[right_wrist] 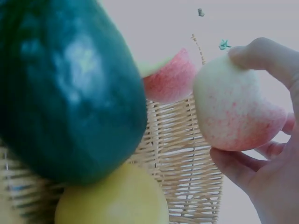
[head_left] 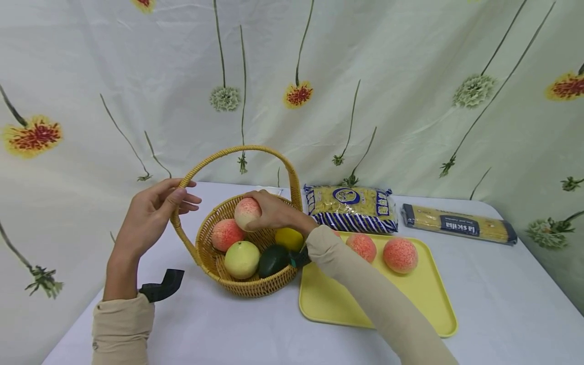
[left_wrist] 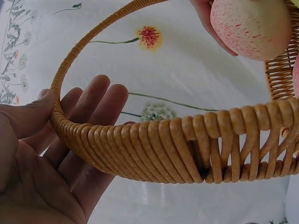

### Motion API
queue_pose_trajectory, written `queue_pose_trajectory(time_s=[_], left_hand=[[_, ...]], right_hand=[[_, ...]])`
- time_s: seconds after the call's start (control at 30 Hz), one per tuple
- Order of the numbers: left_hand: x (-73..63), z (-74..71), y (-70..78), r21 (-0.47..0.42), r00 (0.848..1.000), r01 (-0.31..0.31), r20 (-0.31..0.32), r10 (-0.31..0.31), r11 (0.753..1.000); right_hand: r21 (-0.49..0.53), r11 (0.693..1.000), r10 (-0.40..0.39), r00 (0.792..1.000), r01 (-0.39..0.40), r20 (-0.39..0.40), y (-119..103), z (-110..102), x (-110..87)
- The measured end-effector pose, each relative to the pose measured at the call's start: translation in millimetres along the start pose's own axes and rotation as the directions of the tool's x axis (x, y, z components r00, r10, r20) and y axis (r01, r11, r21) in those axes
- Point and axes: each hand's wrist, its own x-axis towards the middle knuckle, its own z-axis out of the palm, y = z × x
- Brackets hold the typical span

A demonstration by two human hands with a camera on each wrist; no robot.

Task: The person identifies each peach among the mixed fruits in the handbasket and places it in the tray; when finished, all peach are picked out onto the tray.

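A wicker basket [head_left: 262,290] with a tall arched handle [head_left: 255,148] stands on the table. My left hand [head_left: 148,215] holds the left side of that handle, the thumb on one side and the fingers behind it in the left wrist view. Between thumb and fingers, my right hand [head_left: 274,212] grips a pale pink-and-white peach [head_left: 246,213] over the basket. Inside lie a pinker peach [head_left: 226,234], a round pale green fruit [head_left: 242,259], a dark green avocado [right_wrist: 70,93] and a yellow fruit [head_left: 289,238]. The right wrist partly covers the basket's right side in the head view.
Right of the basket lies a yellow tray [head_left: 438,299] bearing pink peaches [head_left: 400,255], partly hidden by my right sleeve [head_left: 374,294]. Behind it are a bag of pasta [head_left: 351,208] and a flat spaghetti pack [head_left: 458,224]. A flower-printed cloth [head_left: 388,61] hangs at the back.
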Motion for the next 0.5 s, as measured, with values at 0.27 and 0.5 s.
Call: queue_pose_trajectory(time_s=[0.27, 0.5], left_hand=[[-0.1, -0.3, 0.9, -0.001, 1.000, -0.005, -0.002, 0.005, 1.000], [-0.6, -0.4, 1.1, 0.001, 1.000, -0.003, -0.002, 0.003, 1.000]], right_hand=[[0.075, 0.997, -0.010, 1.000, 0.011, -0.016, -2.6, -4.9, -5.2], [0.124, 0.992, -0.012, 1.000, 0.012, -0.002, -0.1, -6.2, -12.6]])
